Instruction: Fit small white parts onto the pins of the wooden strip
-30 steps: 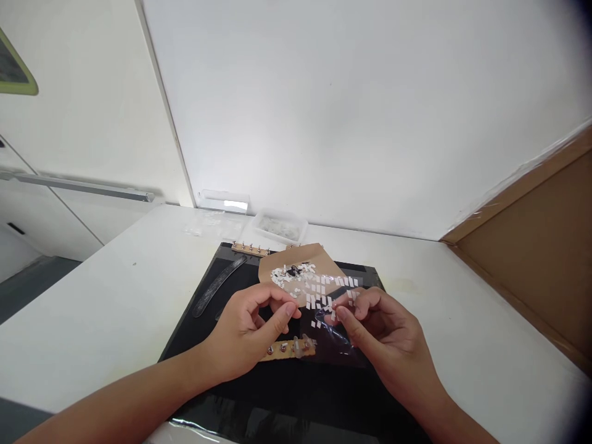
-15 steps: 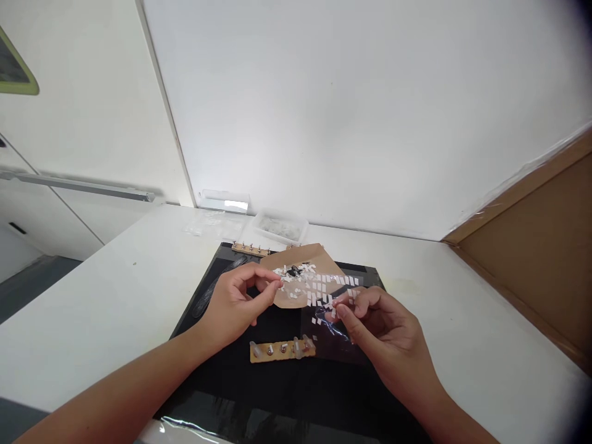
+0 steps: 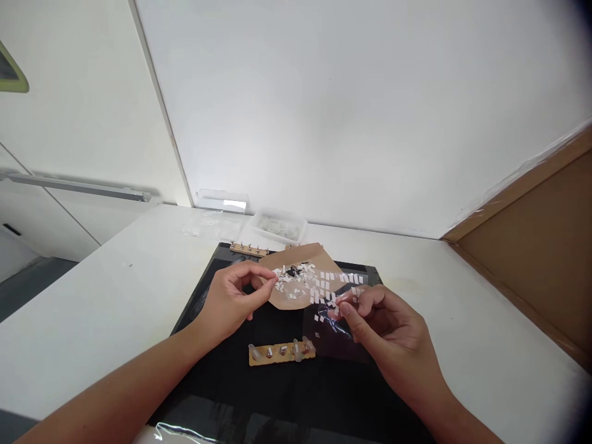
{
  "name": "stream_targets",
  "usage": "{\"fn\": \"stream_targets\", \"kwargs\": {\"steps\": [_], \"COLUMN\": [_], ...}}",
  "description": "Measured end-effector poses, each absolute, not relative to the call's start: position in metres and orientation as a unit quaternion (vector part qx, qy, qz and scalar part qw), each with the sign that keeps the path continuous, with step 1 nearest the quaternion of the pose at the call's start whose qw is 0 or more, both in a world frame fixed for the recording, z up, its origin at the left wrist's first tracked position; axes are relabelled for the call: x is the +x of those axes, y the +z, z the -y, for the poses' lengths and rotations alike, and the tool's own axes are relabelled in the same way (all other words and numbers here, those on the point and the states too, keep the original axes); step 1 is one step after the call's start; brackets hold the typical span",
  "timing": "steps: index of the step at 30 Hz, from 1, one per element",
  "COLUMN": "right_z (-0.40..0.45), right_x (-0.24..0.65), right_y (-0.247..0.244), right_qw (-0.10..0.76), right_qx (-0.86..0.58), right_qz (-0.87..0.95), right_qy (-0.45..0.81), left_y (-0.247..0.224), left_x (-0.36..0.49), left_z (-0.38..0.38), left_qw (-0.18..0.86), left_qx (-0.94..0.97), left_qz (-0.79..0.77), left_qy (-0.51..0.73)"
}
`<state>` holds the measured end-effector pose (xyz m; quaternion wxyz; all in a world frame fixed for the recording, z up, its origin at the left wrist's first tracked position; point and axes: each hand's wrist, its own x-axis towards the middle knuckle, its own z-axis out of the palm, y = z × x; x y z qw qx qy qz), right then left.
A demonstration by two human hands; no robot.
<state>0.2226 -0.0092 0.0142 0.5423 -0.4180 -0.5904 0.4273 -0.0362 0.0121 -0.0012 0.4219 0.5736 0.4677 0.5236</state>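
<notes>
My right hand [image 3: 393,327] pinches a clear plastic sheet [image 3: 335,342] dotted with rows of small white stickers. Left of it, my left hand [image 3: 238,296] has thumb and index finger pressed together; anything between the tips is too small to make out. Those fingertips are at the left side of a brown paper sheet [image 3: 282,301], which bears many white scraps [image 3: 308,271] and a dark bit. Below the hands lies a tan strip [image 3: 276,353] with a row of small metal pieces, some under translucent sleeves and some with white bits on them.
Everything rests on a black mat [image 3: 240,382] on a white table [image 3: 467,302]. Behind it are a second strip with metal pieces [image 3: 250,248], a translucent tray [image 3: 277,228] with pale pieces, and clear plastic bags [image 3: 208,223]. A white wall stands at the back.
My left hand has shifted slightly left, and the right hand with the plastic sheet slightly right. The view has moved a little.
</notes>
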Motion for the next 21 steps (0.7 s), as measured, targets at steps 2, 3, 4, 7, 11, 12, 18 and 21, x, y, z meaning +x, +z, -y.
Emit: {"fn": "stream_targets", "kwargs": {"steps": [2, 3, 4, 7, 11, 12, 18, 21], "right_z": [0.008, 0.007, 0.005, -0.003, -0.020, -0.025, -0.041, -0.041], "right_x": [0.223, 0.224, 0.225, 0.234, 0.256, 0.263, 0.295, 0.304], "right_y": [0.013, 0.012, 0.011, 0.009, 0.010, 0.011, 0.013, 0.011], "right_qw": [0.537, 0.535, 0.531, 0.502, 0.409, 0.369, 0.062, 0.062], "right_qx": [-0.432, -0.441, -0.453, -0.502, -0.598, -0.626, -0.670, -0.649], "right_qz": [0.591, 0.591, 0.590, 0.610, 0.664, 0.673, 0.738, 0.757], "right_qy": [0.418, 0.413, 0.405, 0.352, 0.183, 0.139, 0.041, -0.032], "left_y": [0.001, 0.001, 0.002, 0.003, 0.003, 0.003, 0.009, 0.012], "left_x": [-0.036, -0.035, -0.035, -0.036, -0.037, -0.037, -0.035, -0.033], "left_z": [-0.012, -0.011, -0.011, -0.010, -0.007, -0.006, 0.000, 0.002], "left_qw": [0.423, 0.422, 0.420, 0.416, 0.419, 0.420, 0.435, 0.433], "left_qx": [0.578, 0.581, 0.585, 0.596, 0.617, 0.622, 0.662, 0.685], "left_qz": [-0.465, -0.464, -0.465, -0.472, -0.469, -0.468, -0.444, -0.421], "left_qy": [0.521, 0.518, 0.515, 0.498, 0.472, 0.466, 0.418, 0.407]}}
